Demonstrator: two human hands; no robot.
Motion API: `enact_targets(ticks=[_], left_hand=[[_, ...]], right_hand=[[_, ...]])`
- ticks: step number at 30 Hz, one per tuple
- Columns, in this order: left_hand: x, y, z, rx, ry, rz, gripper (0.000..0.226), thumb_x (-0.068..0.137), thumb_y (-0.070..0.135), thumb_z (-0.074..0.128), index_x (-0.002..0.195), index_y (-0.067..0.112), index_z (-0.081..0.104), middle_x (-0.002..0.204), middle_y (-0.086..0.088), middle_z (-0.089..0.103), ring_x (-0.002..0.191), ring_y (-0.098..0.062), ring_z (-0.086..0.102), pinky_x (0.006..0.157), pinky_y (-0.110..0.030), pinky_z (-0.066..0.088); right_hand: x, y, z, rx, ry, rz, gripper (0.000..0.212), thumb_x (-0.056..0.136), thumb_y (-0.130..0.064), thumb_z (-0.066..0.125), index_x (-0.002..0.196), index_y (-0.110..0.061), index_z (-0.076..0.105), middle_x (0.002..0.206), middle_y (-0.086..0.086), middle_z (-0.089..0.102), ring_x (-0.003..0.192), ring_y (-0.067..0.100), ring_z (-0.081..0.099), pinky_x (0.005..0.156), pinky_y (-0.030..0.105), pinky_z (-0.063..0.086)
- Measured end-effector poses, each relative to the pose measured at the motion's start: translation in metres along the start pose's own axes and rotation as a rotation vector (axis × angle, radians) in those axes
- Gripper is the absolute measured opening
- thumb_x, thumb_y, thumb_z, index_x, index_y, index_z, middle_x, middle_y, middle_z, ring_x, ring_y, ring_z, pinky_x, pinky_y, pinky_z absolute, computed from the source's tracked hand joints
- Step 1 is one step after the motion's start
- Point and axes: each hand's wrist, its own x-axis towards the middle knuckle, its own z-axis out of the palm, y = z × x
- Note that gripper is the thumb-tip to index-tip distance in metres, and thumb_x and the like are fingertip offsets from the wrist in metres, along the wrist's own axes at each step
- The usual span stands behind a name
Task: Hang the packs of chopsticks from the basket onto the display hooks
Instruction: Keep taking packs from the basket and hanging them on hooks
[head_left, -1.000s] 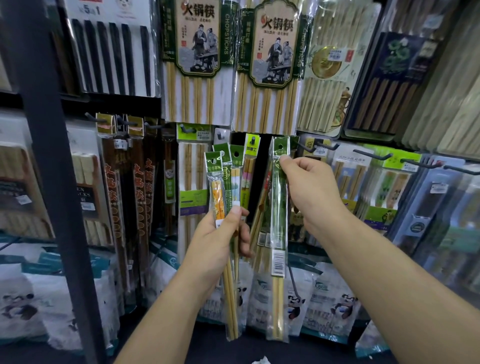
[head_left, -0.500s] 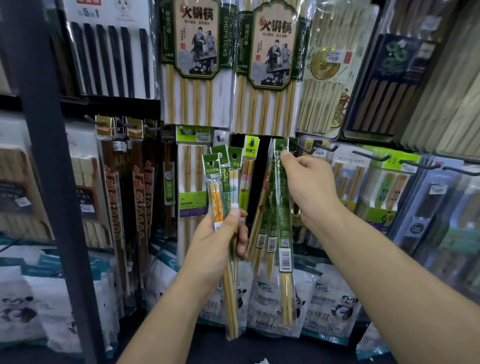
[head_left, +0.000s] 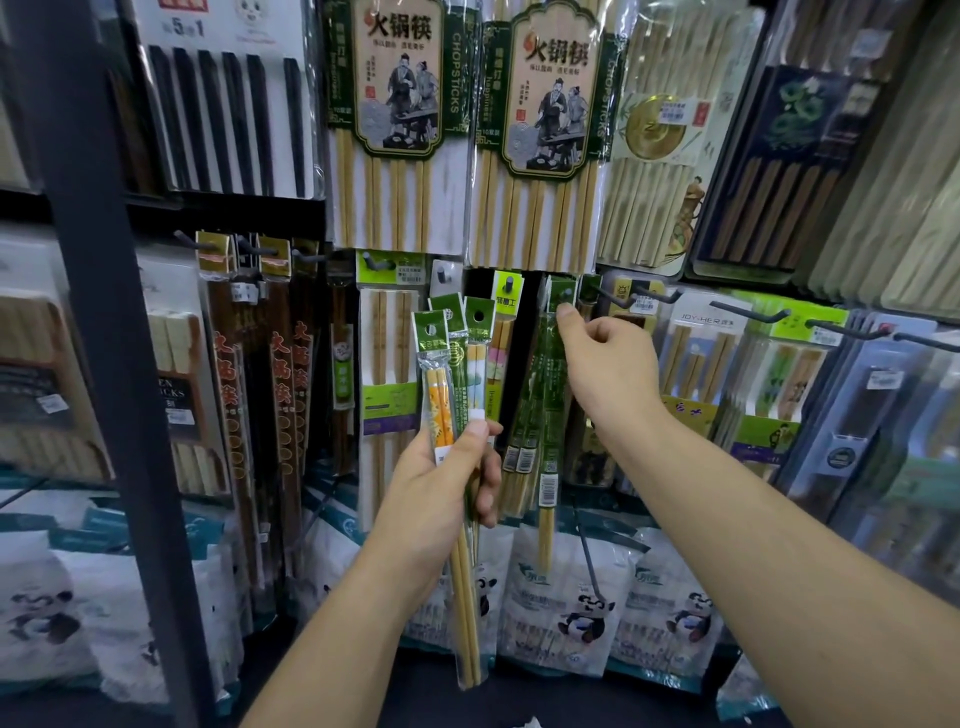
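My left hand (head_left: 441, 483) grips a bundle of three slim chopstick packs (head_left: 457, 364) upright at centre: one orange, one green, one pastel, each with a green header card. My right hand (head_left: 608, 374) is raised to a display hook (head_left: 563, 294). Its thumb lies on the top of a green chopstick pack (head_left: 548, 415) and its fingers are curled beside it. That pack's header sits over the hook's tip, and similar green packs (head_left: 522, 441) hang just left of it. The basket is out of view.
More hooks with packs run right along the rack (head_left: 748, 317). Large bamboo chopstick packs (head_left: 540, 156) hang in the row above. A dark metal post (head_left: 104, 364) stands at left. Panda-printed bags (head_left: 576, 613) line the shelf below.
My right hand carried the green pack up and to the right, onto the hook. The pack now hangs among the others. My left hand kept its bundle nearly still.
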Motion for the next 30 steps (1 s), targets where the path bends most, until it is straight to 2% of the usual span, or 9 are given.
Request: enact_targets(ticks=[4,9,12,14,17,20,23,26,30], left_hand=[[-0.001,0.000,0.000,-0.054,-0.030,-0.022,0.019,0.105,0.028,0.058,0.103,0.019,0.075,0.073,-0.003,0.062,0.055,-0.014,0.051,0.050,-0.028,0.047],[-0.003,0.000,0.006,-0.047,-0.081,-0.020,0.023,0.104,0.026,0.059,0.115,0.009,0.070,0.076,-0.007,0.068,0.057,-0.016,0.057,0.051,-0.029,0.050],[-0.004,0.000,0.010,-0.077,-0.110,-0.045,0.031,0.098,0.028,0.061,0.115,0.003,0.064,0.083,-0.013,0.075,0.066,-0.023,0.069,0.059,-0.035,0.060],[-0.004,-0.002,0.009,-0.116,-0.114,-0.073,0.038,0.091,0.030,0.065,0.118,0.003,0.064,0.099,-0.017,0.078,0.087,-0.031,0.077,0.074,-0.043,0.065],[-0.003,-0.006,0.005,-0.072,-0.094,-0.082,0.025,0.099,0.025,0.063,0.120,0.017,0.072,0.109,-0.009,0.079,0.102,-0.028,0.076,0.082,-0.043,0.064],[-0.001,-0.006,0.003,-0.033,-0.063,-0.063,0.022,0.105,0.020,0.057,0.118,0.017,0.074,0.101,-0.005,0.078,0.093,-0.019,0.074,0.079,-0.039,0.063],[0.000,-0.005,0.003,-0.033,-0.060,-0.065,0.021,0.105,0.018,0.056,0.117,0.012,0.072,0.092,-0.005,0.077,0.083,-0.018,0.071,0.073,-0.036,0.062],[0.000,-0.006,0.003,-0.032,-0.078,-0.065,0.021,0.106,0.018,0.054,0.117,0.011,0.070,0.087,-0.004,0.076,0.078,-0.017,0.071,0.073,-0.036,0.063],[0.000,-0.005,0.002,-0.016,-0.083,-0.051,0.021,0.107,0.018,0.053,0.117,0.010,0.069,0.086,-0.004,0.076,0.077,-0.016,0.070,0.074,-0.037,0.064]], right_hand=[[-0.016,0.000,-0.004,0.000,0.027,-0.043,0.043,0.098,-0.051,0.058,0.073,-0.019,0.044,0.063,-0.007,0.043,0.056,0.009,0.043,0.056,0.027,0.035],[-0.044,-0.010,-0.004,0.122,-0.272,-0.166,0.027,0.097,-0.041,0.064,0.077,-0.024,0.067,0.064,-0.012,0.062,0.057,-0.003,0.053,0.052,0.008,0.041],[-0.048,-0.015,-0.004,0.159,-0.324,-0.200,0.029,0.099,-0.031,0.065,0.073,-0.018,0.066,0.054,-0.011,0.050,0.050,-0.001,0.046,0.048,0.009,0.040],[-0.045,-0.017,-0.005,0.201,-0.294,-0.178,0.030,0.099,-0.028,0.064,0.071,-0.019,0.065,0.057,-0.011,0.050,0.053,0.002,0.046,0.052,0.013,0.043],[-0.033,-0.020,-0.011,0.285,-0.203,-0.082,0.032,0.101,-0.028,0.060,0.070,-0.021,0.062,0.060,-0.010,0.048,0.059,0.008,0.045,0.064,0.029,0.043],[-0.021,-0.021,-0.015,0.265,-0.138,-0.026,0.034,0.102,-0.030,0.057,0.070,-0.020,0.061,0.052,-0.013,0.037,0.053,0.006,0.036,0.060,0.025,0.037],[-0.014,-0.019,-0.013,0.238,-0.124,0.001,0.036,0.102,-0.031,0.056,0.073,-0.010,0.060,0.056,-0.004,0.036,0.055,0.012,0.035,0.061,0.023,0.038],[-0.012,-0.017,-0.009,0.227,-0.112,0.021,0.044,0.102,-0.032,0.056,0.074,0.002,0.051,0.066,0.009,0.032,0.063,0.020,0.033,0.065,0.028,0.039],[-0.008,-0.016,-0.006,0.219,-0.088,0.034,0.051,0.102,-0.032,0.056,0.075,0.009,0.044,0.068,0.010,0.031,0.065,0.022,0.029,0.066,0.034,0.037]])
